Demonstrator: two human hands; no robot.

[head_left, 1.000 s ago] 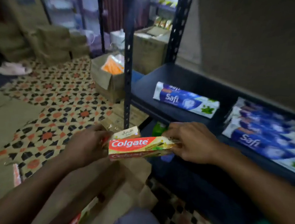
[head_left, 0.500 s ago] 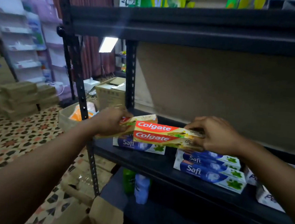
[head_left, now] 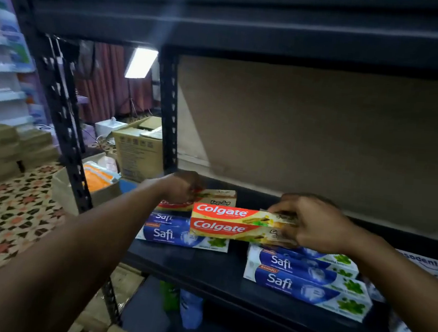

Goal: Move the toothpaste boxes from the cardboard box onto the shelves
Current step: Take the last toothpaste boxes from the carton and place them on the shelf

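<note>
Red Colgate boxes (head_left: 221, 220), two pinched by right hand (head_left: 310, 224), one gripped by left hand (head_left: 181, 186)

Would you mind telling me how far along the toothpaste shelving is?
Done: several Safi boxes lie on the shelf. In hand: the left hand holds one Colgate box and the right hand grips two stacked Colgate boxes, above the Safi ones. Left: setting these down; contents of the carton are unseen.

Patterned tile floor (head_left: 9, 221) at left, maroon curtains (head_left: 106, 81) and a glowing light panel (head_left: 141, 62) beyond, brown board wall (head_left: 321, 137).
</note>
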